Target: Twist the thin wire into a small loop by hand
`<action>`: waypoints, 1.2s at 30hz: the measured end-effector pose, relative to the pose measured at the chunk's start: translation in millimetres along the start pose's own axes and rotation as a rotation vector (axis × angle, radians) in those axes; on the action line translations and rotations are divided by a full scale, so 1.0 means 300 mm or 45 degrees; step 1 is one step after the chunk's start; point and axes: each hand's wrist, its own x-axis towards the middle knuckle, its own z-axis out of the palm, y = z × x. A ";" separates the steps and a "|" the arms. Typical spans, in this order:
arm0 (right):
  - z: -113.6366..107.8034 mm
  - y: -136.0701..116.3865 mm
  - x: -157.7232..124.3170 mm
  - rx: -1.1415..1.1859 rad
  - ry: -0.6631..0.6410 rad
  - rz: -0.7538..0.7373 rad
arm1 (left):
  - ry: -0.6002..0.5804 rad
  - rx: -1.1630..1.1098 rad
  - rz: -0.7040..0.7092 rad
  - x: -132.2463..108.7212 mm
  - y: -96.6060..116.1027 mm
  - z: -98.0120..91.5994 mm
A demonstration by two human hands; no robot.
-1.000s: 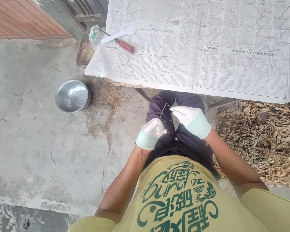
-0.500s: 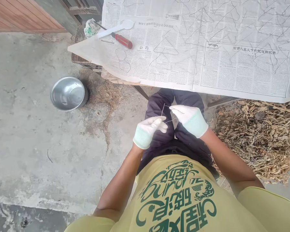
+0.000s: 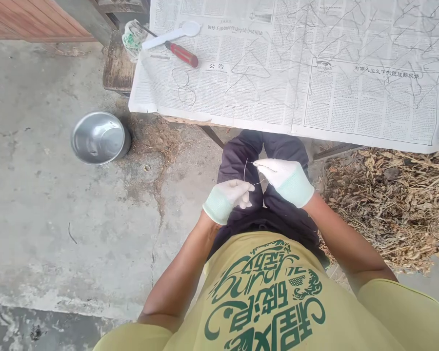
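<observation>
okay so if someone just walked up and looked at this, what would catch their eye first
Most likely the two white-gloved hands over the lap at the centre: the left hand and right hand pinch a thin bent wire between them. Next, the big newspaper spread over the table ahead, strewn with more bent wires, with a red-handled screwdriver at its far left corner. A shiny metal bowl sits on the concrete floor to the left.

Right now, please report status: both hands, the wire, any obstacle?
Left hand and right hand both pinch the wire over the lap. Nothing between them. Table ahead.
</observation>
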 end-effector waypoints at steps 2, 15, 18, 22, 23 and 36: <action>0.001 -0.003 -0.006 -0.035 0.000 -0.038 | -0.078 -0.120 -0.082 0.010 -0.016 -0.001; -0.018 -0.008 -0.017 -0.121 -0.014 -0.149 | -0.157 -0.208 -0.200 -0.012 -0.047 0.005; -0.018 -0.010 -0.019 -0.132 -0.010 -0.139 | -0.196 -0.301 -0.246 -0.017 -0.041 0.016; -0.011 -0.006 -0.026 -0.133 0.001 -0.160 | -0.175 -0.314 -0.233 -0.020 -0.039 0.026; -0.009 -0.005 -0.028 -0.133 0.002 -0.168 | -0.150 -0.260 -0.206 -0.022 -0.037 0.030; -0.021 -0.005 -0.015 0.057 -0.050 0.129 | 0.166 0.004 0.125 -0.020 -0.026 0.028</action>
